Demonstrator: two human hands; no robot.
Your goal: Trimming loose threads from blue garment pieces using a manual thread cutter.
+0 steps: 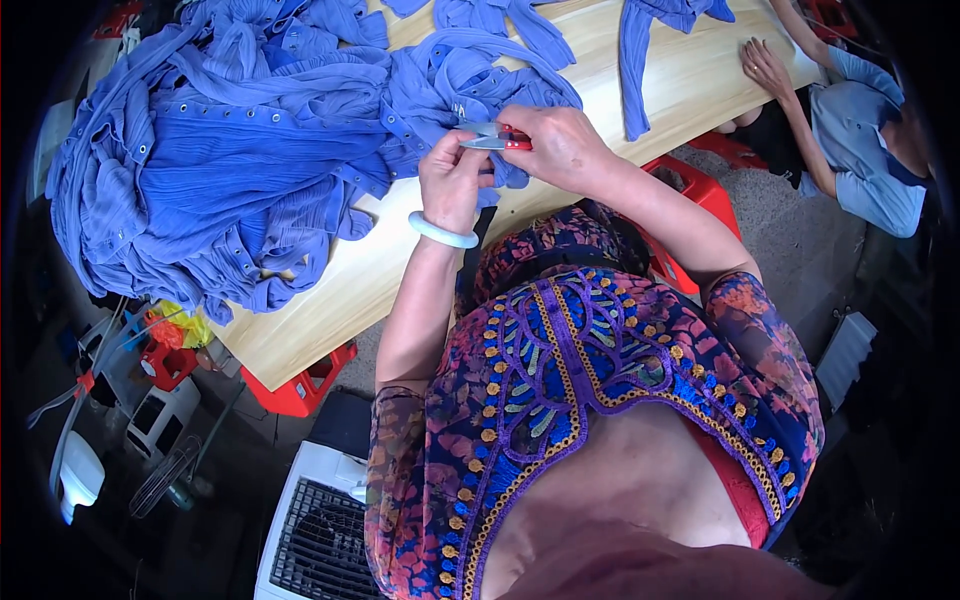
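At the near edge of the table, my right hand (565, 148) is closed round small scissors (484, 143) with red handles. Their metal blades point left, toward the fingertips of my other hand. My left hand (448, 182), with a pale bangle at the wrist, is pinched on a blue garment (512, 172) just under the blades. What exactly lies between the thumb and finger is too small to make out. This ribbed cloth runs back into a big heap of blue garments (265, 160) with metal eyelets, left of my hands.
The wood-topped table (320, 310) runs from lower left to upper right. Another blue garment (635, 75) lies farther along it. At the far right a co-worker (860, 140) rests a hand on the tabletop. Red stools (700, 200) and a white machine with a black grille (320, 530) stand below.
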